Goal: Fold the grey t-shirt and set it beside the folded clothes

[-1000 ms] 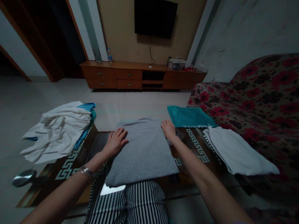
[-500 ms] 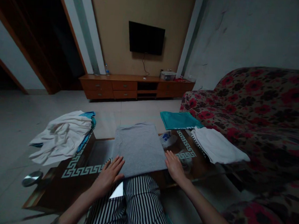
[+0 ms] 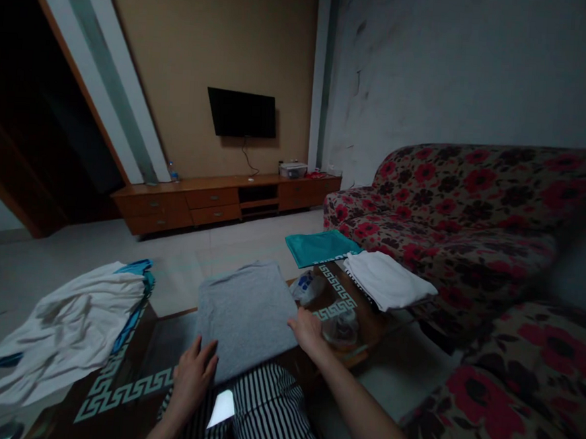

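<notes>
A folded grey cloth garment [image 3: 247, 313] lies flat at the near side of the coffee table, above my knees in striped trousers [image 3: 266, 410]. My left hand [image 3: 194, 376] is at its left near edge, fingers bent a little and apart, touching the border. At the right edge, my right hand [image 3: 308, 333] has its fingers curled in and its thumb over the cloth, closed on that edge; the fingertips are partly hidden. A loose heap of white clothing [image 3: 75, 322] with blue parts sits on the left. Folded teal cloth [image 3: 321, 248] and folded white cloth [image 3: 388, 280] lie at the right.
The dark coffee table [image 3: 128, 395] has a pale key pattern. Clear plastic bags [image 3: 340, 330] show near its right side. A flowered sofa [image 3: 452, 209] stands on the right; a wooden TV cabinet [image 3: 175, 205] and a television [image 3: 242, 114] are at the far wall.
My view has turned to the right and up. My right hand has gone from lying flat beside the grey garment to curling round its edge; my left fingers have bent more.
</notes>
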Action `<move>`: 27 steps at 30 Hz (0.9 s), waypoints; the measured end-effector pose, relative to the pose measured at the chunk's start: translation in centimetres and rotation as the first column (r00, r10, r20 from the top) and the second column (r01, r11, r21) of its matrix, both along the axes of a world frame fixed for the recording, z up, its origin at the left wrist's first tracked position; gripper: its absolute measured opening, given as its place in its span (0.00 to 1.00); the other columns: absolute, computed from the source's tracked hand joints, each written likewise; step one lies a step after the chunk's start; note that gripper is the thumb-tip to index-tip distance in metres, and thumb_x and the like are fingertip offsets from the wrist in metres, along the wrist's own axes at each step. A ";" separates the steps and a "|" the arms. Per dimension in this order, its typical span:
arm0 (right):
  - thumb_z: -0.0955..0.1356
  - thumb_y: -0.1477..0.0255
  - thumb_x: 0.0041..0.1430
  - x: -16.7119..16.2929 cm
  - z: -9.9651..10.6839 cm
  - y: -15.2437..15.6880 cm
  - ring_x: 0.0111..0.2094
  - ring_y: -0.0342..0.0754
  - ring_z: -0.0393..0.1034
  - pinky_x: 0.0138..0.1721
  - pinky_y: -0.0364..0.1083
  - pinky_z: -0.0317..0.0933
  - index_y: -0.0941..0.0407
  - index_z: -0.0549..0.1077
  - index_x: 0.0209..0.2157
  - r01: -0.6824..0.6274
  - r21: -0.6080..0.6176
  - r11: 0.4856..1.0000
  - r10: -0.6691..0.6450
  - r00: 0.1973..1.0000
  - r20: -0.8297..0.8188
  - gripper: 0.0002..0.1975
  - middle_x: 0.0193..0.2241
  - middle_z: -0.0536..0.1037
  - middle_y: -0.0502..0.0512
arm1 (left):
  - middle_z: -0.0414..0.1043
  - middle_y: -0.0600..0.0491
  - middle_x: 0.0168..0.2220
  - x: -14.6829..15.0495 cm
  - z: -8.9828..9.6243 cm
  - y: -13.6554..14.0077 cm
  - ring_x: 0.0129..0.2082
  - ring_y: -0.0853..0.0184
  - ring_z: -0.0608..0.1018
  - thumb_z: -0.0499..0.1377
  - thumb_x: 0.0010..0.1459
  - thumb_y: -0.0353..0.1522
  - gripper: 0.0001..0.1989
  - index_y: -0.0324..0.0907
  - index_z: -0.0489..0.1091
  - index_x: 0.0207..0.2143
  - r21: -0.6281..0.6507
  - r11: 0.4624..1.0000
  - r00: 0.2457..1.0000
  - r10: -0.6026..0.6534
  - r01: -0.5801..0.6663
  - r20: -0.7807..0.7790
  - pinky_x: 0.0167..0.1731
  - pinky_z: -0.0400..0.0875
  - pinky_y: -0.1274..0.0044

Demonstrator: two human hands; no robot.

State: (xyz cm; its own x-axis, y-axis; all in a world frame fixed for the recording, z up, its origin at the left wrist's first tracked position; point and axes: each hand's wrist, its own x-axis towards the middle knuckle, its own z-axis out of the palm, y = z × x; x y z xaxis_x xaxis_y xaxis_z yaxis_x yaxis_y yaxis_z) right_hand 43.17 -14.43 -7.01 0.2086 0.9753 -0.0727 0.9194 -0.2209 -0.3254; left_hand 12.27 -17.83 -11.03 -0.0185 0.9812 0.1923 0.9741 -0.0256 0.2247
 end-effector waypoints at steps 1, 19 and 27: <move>0.68 0.63 0.58 0.0 0.1 0.1 0.44 0.57 0.74 0.40 0.48 0.64 0.58 0.73 0.44 -0.009 -0.012 1.000 0.009 1.000 -0.008 0.17 0.42 0.78 0.66 | 0.62 0.42 0.60 0.3 -0.2 -0.2 0.56 0.52 0.69 0.49 0.61 0.36 0.21 0.44 0.72 0.52 0.018 1.000 1.000 0.006 -0.005 -0.017 0.51 0.68 0.60; 0.63 0.65 0.63 13.4 -1.7 -5.6 0.42 0.52 0.74 0.36 0.43 0.57 0.58 0.71 0.41 0.079 -0.008 0.997 -0.079 0.996 -0.037 0.12 0.38 0.79 0.62 | 0.56 0.41 0.64 11.6 -3.7 -7.7 0.63 0.52 0.60 0.52 0.61 0.33 0.21 0.42 0.68 0.56 0.148 0.954 0.962 -0.247 0.263 -0.114 0.57 0.61 0.59; 0.62 0.64 0.63 20.8 -3.0 -7.9 0.41 0.51 0.74 0.34 0.42 0.55 0.57 0.71 0.40 0.223 0.017 0.975 -0.223 0.975 -0.022 0.12 0.37 0.79 0.62 | 0.52 0.37 0.65 19.3 -2.6 -7.4 0.64 0.49 0.58 0.55 0.59 0.29 0.23 0.40 0.67 0.57 0.158 0.922 0.935 -0.344 0.354 -0.088 0.58 0.60 0.59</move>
